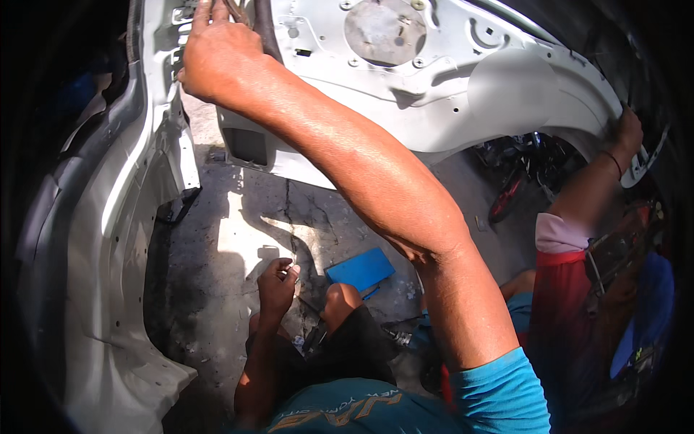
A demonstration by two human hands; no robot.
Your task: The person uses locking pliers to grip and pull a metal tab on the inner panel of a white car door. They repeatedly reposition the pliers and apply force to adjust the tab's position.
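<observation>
My right arm crosses the view up to the gap between a white car door [434,90] and the white body pillar [155,87]. There my right hand [220,61] lies by the hinge area, two fingers stretched upward and apart; their tips run to the picture's edge. Beside it a dark rubber-like tube [266,30] goes down to the door's edge. Low over my lap, my left hand [276,289] is closed in a pinch. Whatever sits between its fingertips is too small to make out.
At the right, another person's hand [627,134] grips the door's far end. A flat blue object [361,269] lies on the concrete ground [210,253] near my knee. Behind the door stands a dark motorcycle-like machine [524,170]. The white sill [123,362] curves along the left.
</observation>
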